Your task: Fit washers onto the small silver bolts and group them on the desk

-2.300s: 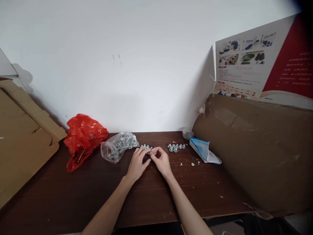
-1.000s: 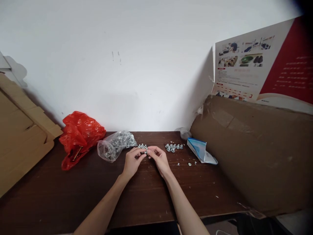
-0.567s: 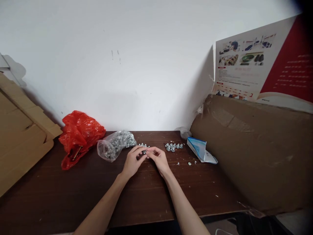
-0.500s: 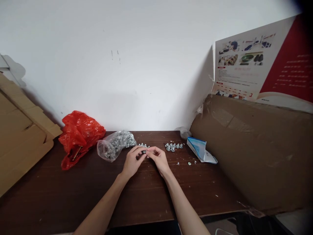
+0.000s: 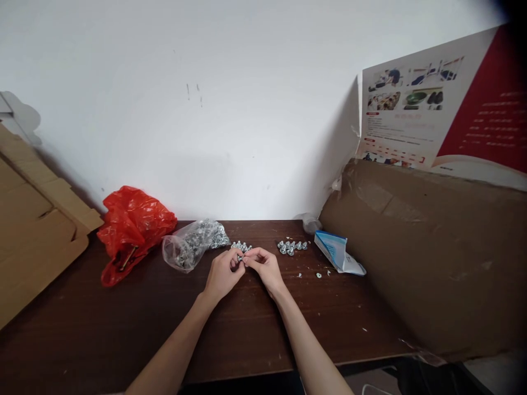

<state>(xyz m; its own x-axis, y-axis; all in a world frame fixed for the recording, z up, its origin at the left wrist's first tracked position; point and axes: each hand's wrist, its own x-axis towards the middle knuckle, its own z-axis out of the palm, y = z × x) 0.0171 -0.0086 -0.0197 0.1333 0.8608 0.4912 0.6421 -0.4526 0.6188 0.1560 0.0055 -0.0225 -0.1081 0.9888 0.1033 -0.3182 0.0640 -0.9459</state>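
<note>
Holds a small metal bolt [image 5: 240, 258] over the bench [image 5: 247, 345], just in front of a cluster of similar bolts [image 5: 241, 246]. Pinches it with the fingers of the left hand [image 5: 221, 274] curled tight around one end, and with the fingertips of the right hand [image 5: 267, 272] drawn together at the other; impossible to tell of any second piece hidden in the grip. Looks light, stiff and sturdy, perhaps slippery on smooth metal; seems best taken by the broad head, between thumb and forefinger. Shows at left a clear plastic bag [image 5: 196, 244], bulging with loose metal parts, just beside a red plastic bag [image 5: 135, 216] with a brass-coloured piece [image 5: 130, 257] low down, otherwise unreadable inside. Includes at right another group of bolts [image 5: 291, 248], near a blue-and-white packet [image 5: 331, 248] of unseen contents.
</note>
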